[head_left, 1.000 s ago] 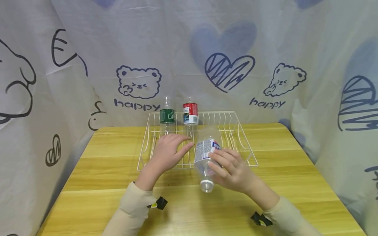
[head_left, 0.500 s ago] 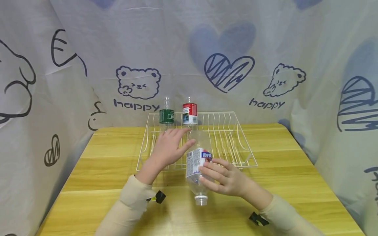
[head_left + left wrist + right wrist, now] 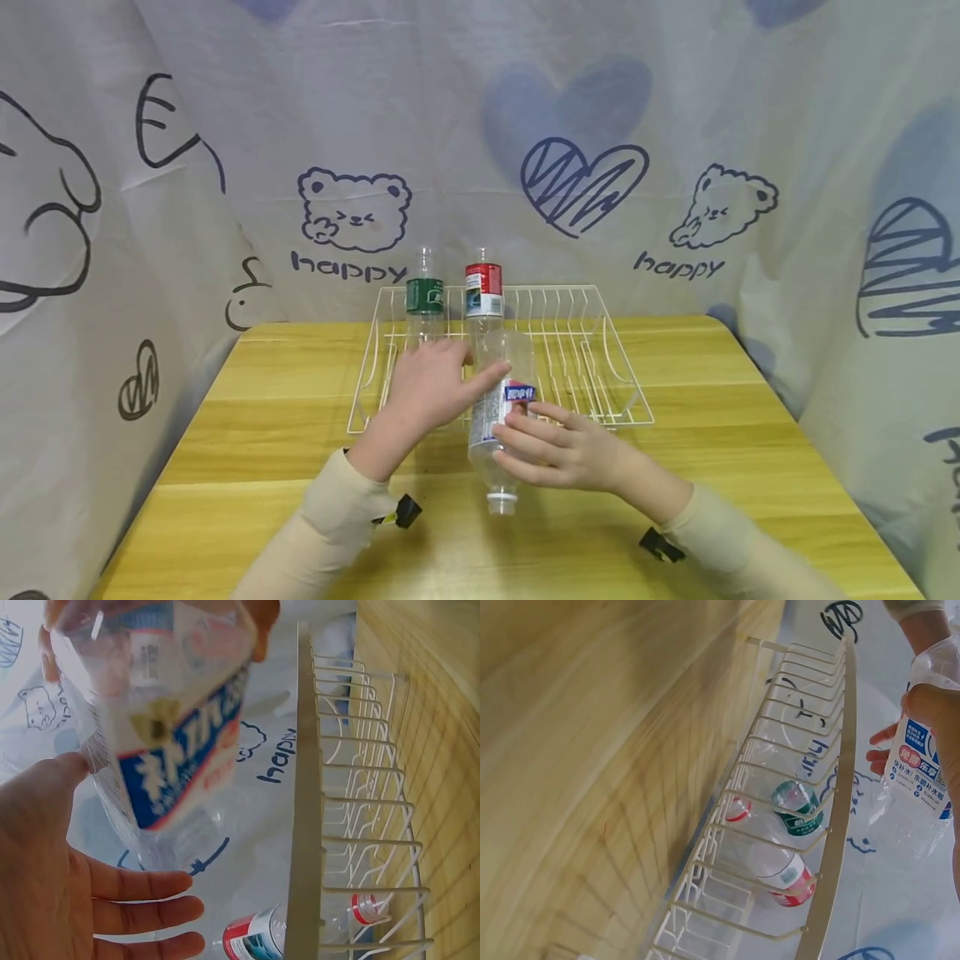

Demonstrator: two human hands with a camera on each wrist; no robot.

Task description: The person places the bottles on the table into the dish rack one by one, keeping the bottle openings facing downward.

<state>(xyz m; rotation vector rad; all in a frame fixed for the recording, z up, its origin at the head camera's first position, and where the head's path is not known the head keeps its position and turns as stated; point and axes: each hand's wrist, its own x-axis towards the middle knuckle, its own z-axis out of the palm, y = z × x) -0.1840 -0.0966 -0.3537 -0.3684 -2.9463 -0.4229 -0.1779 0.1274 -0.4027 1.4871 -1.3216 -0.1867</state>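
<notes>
A clear plastic bottle (image 3: 487, 429) with a white and blue label tilts over the rack's front, neck toward me. My right hand (image 3: 573, 454) grips its side, fingers across the label. My left hand (image 3: 427, 385) is at the bottle's other side; in the left wrist view its thumb touches the bottle (image 3: 180, 735) and its fingers (image 3: 146, 915) lie straight. Behind, a green-label bottle (image 3: 425, 296) and a red-label bottle (image 3: 483, 290) stand neck up in the white wire rack (image 3: 365, 358). My left hand partly hides their lower parts.
The rack sits at the back of a wooden table (image 3: 712, 450), near a patterned cloth (image 3: 465, 108) that hangs behind and on both sides. In the right wrist view, the rack's front rail (image 3: 845, 750) runs between the table and the held bottle.
The bottle has moved left and toward me with my right hand, then slightly back, and stands straighter. My left thumb now overlaps it in the head view. Both racked bottles stay put.
</notes>
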